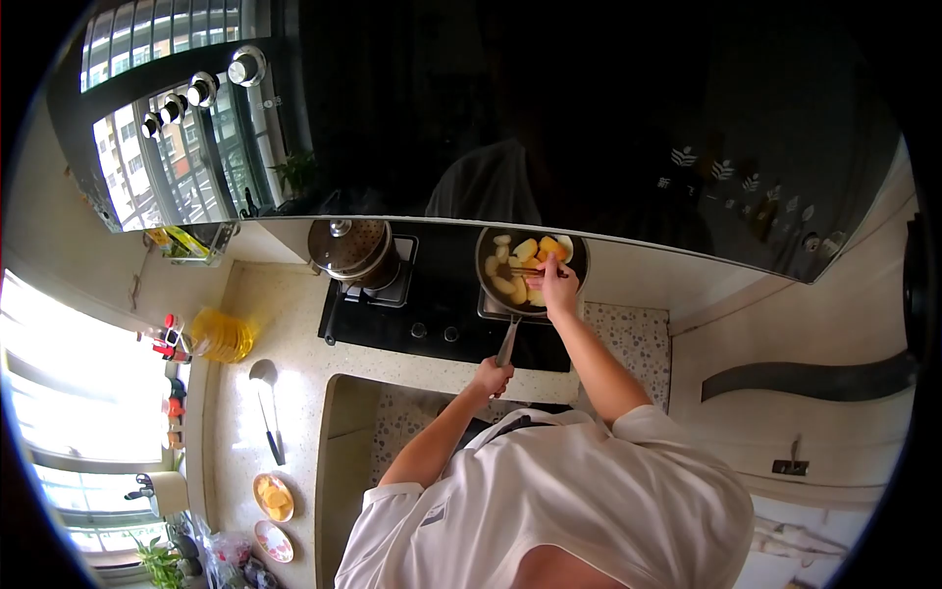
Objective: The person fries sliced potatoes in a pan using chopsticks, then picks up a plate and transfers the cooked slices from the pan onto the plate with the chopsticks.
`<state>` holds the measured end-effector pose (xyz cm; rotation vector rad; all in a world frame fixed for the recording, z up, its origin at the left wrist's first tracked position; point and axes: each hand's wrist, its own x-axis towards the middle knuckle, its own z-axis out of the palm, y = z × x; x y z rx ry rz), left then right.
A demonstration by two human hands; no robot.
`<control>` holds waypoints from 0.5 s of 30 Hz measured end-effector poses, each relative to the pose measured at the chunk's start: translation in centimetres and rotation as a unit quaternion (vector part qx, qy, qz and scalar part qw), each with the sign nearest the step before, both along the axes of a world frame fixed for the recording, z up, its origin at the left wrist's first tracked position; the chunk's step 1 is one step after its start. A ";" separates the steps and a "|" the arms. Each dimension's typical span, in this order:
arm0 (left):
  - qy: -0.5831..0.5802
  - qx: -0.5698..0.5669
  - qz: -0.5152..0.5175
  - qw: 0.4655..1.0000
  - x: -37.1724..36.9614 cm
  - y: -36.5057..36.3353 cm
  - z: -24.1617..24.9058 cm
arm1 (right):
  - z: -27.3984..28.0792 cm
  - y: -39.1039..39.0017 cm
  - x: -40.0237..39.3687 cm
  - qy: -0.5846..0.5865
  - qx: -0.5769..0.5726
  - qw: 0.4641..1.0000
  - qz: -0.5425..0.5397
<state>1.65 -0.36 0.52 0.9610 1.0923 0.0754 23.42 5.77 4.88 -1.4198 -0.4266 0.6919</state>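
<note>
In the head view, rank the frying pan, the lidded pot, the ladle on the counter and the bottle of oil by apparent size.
1. Frying pan, handle included.
2. Ladle, long but thin.
3. Lidded pot.
4. Bottle of oil.
Fisheye distortion stretches the edges, so pot and bottle are too close to rank firmly.

Left arm: I see it bare below a short white sleeve, bent at the elbow, forearm reaching forward from my chest.
Left hand [490, 376]: I have it closed in a fist, fingers wrapped tight, knuckles facing the camera.
Right arm: I hold it stretched further out than the left, nearly straight, forearm bare.
Right hand [557, 282]: fingers pinched together and pointing away from me, wrist slightly bent, well ahead of the left hand.
</note>
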 end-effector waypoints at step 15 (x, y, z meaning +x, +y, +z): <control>-0.014 -0.009 -0.003 1.000 -0.1 0.3 -0.4 | -2.1 3.1 -0.8 -0.144 -0.044 0.984 -0.091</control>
